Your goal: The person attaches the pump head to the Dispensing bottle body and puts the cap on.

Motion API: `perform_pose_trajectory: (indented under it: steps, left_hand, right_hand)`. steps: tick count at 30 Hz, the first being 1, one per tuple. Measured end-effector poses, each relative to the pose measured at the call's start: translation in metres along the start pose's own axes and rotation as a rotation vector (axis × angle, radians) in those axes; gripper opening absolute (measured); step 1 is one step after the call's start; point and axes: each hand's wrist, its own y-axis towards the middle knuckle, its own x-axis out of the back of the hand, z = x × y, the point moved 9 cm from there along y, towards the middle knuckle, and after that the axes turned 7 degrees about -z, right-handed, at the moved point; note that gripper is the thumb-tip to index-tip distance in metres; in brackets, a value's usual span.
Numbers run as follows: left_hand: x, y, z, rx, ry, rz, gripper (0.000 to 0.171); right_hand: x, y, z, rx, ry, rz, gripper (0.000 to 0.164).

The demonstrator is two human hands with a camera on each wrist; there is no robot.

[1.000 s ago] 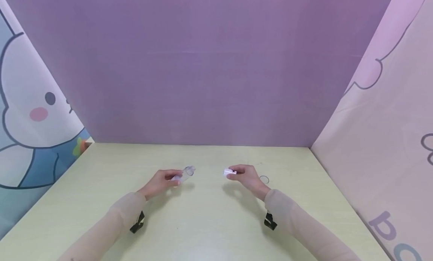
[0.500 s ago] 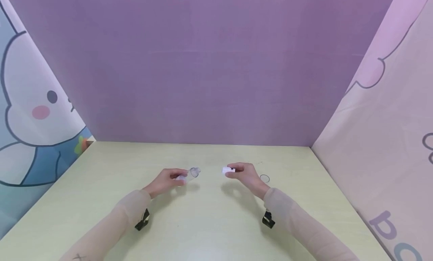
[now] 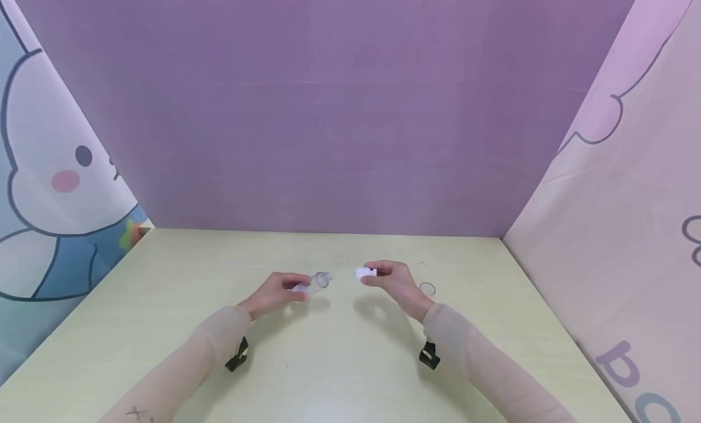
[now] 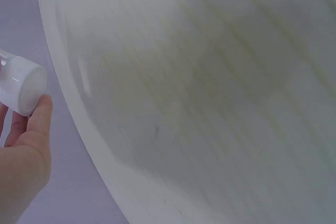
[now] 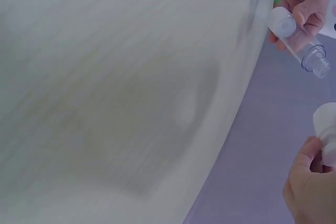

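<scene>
The bottle [image 3: 316,283] is held above the tabletop [image 3: 328,362], lying over sideways in the left hand [image 3: 278,291], whose fingers and thumb are clamped round its white end. It is a slim cylinder of clear, smooth, hard-looking material. At one end is a glossy white base with a flat round face; at the other, past a raised clear collar, comes a narrower neck with ridges like screw threads. The neck points away from the left hand, with no cover on it. Through the clear wall, by the base, a pale round disc shows; whether there is liquid inside I cannot tell.

To the right of the bottle and apart from it, the right hand [image 3: 400,284] holds a white piece [image 3: 366,272] pinched between thumb and fingers. It is opaque, smooth and rounded, with a dark spot beside the fingertips; its inside is hidden.

Farther right of the bottle, a thin dark ring [image 3: 428,282] lies on the tabletop near the right wrist. The tabletop is pale, with a faint streaky grain. Beyond the bottle rises a flat purple panel [image 3: 328,106], lightly creased. Pale sleeves [image 3: 482,356] cover both arms on the near side of the bottle, with black straps [image 3: 237,355] below the cuffs.
</scene>
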Motion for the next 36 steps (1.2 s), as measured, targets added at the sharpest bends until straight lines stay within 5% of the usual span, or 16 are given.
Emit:
perform_pose_trajectory:
  steps: [22, 36]
  left_hand:
    - [-0.017, 0.003, -0.007, -0.005, -0.051, 0.024, 0.037]
    - [-0.023, 0.003, -0.010, 0.019, -0.052, 0.035, 0.037]
  right_hand:
    - [-0.020, -0.016, 0.026, 0.029, 0.063, 0.080, 0.039]
    - [-0.028, -0.004, 0.007, 0.039, 0.091, 0.100, 0.037]
